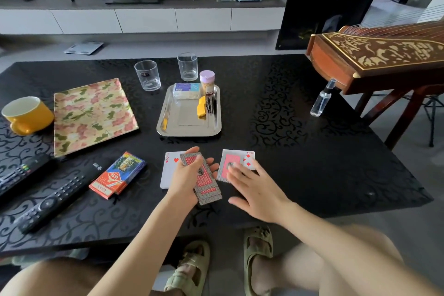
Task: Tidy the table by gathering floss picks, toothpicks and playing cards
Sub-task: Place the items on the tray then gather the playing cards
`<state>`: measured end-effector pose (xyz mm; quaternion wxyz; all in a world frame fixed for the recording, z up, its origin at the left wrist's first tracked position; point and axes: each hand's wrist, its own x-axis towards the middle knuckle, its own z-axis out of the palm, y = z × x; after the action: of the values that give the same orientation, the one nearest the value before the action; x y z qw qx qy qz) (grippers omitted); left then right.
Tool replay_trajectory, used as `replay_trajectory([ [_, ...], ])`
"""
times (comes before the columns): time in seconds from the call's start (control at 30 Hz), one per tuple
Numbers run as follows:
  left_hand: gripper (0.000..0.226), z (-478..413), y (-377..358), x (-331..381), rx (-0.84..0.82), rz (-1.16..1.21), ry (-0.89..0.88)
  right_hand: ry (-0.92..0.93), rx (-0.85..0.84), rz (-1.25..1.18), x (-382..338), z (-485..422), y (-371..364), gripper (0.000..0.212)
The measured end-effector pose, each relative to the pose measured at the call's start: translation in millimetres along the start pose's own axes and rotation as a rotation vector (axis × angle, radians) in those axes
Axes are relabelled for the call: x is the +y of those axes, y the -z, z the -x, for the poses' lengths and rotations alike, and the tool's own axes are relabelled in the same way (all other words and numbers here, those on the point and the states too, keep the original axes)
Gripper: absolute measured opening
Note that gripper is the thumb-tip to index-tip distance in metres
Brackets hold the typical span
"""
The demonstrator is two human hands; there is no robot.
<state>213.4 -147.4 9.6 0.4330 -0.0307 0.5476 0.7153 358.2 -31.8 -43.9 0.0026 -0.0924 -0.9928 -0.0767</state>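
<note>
glasses (pixel 147 75) (pixel 187 66) 2 | remotes (pixel 60 196) (pixel 24 173) 2 | mug (pixel 28 114) 1 | steel tray (pixel 189 132) 1 | card box (pixel 117 174) 1

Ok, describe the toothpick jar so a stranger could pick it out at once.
Start at the black patterned table and find the steel tray near its middle. The toothpick jar stands at the tray's far right corner. Unlike the flat floss pick box beside it and the empty glass tumbler behind, it is a slim upright cylinder with a lilac cap, packed with pale wooden sticks.
</note>
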Motion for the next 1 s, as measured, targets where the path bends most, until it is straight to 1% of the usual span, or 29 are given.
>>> replay_trajectory([
  [0.13,0.021,0.5,0.7,-0.5,0.003,-0.043,0.016,0.162,0.113,0.059,7.9,53.9,-18.3,0.071],
  [0.2,0.022,2.0,0.2,-2.3,-0.007,-0.071,0.033,0.23,0.201,0.055,14.0,75.0,-25.7,0.057],
  [0.27,0.022,2.2,-0.5,-4.6,-0.026,-0.099,0.049,0.218,0.301,-0.057,16.7,89.6,-27.3,0.035],
  [0.3,0.023,2.7,-0.9,-5.4,-0.036,-0.113,0.059,0.166,0.372,-0.165,16.2,93.0,-24.0,0.028],
  [0.33,0.024,4.7,-2.5,-5.6,-0.041,-0.124,0.074,0.082,0.456,-0.305,14.5,92.9,-15.2,0.026],
  [0.4,0.031,6.9,-6.0,-7.3,-0.038,-0.159,0.137,-0.175,0.675,-0.591,10.0,82.0,13.0,0.027],
  [0.43,0.037,7.7,-7.4,-9.7,-0.042,-0.173,0.177,-0.295,0.782,-0.688,7.9,73.0,26.5,0.028],
  [0.47,0.043,11.2,-10.3,-10.9,-0.058,-0.168,0.219,-0.363,0.868,-0.742,5.1,62.8,38.8,0.03],
  [0.5,0.051,13.1,-12.7,-12.6,-0.084,-0.147,0.261,-0.371,0.923,-0.752,0.1,51.9,47.7,0.03],
  [0.53,0.059,15.8,-15.7,-13.1,-0.126,-0.1,0.302,-0.315,0.936,-0.747,-7.1,42.0,53.7,0.03],
  [0.57,0.068,15.8,-17.3,-14.2,-0.172,-0.053,0.331,-0.217,0.893,-0.729,-14.4,33.0,54.9,0.028],
  [0.6,0.074,18.7,-19.6,-13.1,-0.206,-0.034,0.354,-0.095,0.814,-0.672,-21.3,26.7,50.6,0.027],
  [0.63,0.076,19.0,-20.0,-11.2,-0.217,-0.054,0.37,0.022,0.711,-0.61,-27.4,22.6,43.7,0.027],
  [0.67,0.072,20.8,-19.4,-9.3,-0.212,-0.069,0.374,0.087,0.597,-0.58,-31.3,20.2,37.1,0.027],
  [0.7,0.061,20.7,-17.1,-9.2,-0.196,-0.082,0.349,0.091,0.497,-0.616,-31.7,18.7,34.5,0.028],
  [0.73,0.043,21.4,-14.7,-7.7,-0.179,-0.073,0.311,0.031,0.424,-0.734,-30.4,16.8,38.1,0.03],
  [0.77,0.03,18.3,-10.0,-7.1,-0.147,-0.038,0.267,-0.071,0.414,-0.869,-26.6,12.3,42.8,0.033],
  [0.8,0.031,15.9,-5.4,-6.8,-0.108,0.008,0.237,-0.19,0.43,-0.932,-19.6,6.0,44.5,0.035],
  [0.83,0.034,12.9,-0.4,-6.2,-0.068,0.054,0.22,-0.299,0.393,-0.873,-10.8,-1.1,43.2,0.038],
  [0.87,0.034,11.3,1.9,-4.2,-0.049,0.078,0.206,-0.353,0.278,-0.698,-0.8,-6.7,38.8,0.045],
  [0.9,0.033,11.1,4.3,-2.2,-0.023,0.075,0.194,-0.348,0.107,-0.507,5.2,-9.9,31.4,0.055],
  [0.93,0.03,12.5,5.2,0.7,-0.014,0.073,0.192,-0.303,-0.036,-0.349,7.5,-9.7,23.8,0.065],
  [0.97,0.026,12.7,7.1,4.0,-0.007,0.068,0.191,-0.251,-0.119,-0.258,6.1,-6.6,17.9,0.074],
  [1.0,0.021,13.7,8.4,6.4,-0.004,0.07,0.205,-0.199,-0.132,-0.217,3.1,1.0,12.7,0.081],
])
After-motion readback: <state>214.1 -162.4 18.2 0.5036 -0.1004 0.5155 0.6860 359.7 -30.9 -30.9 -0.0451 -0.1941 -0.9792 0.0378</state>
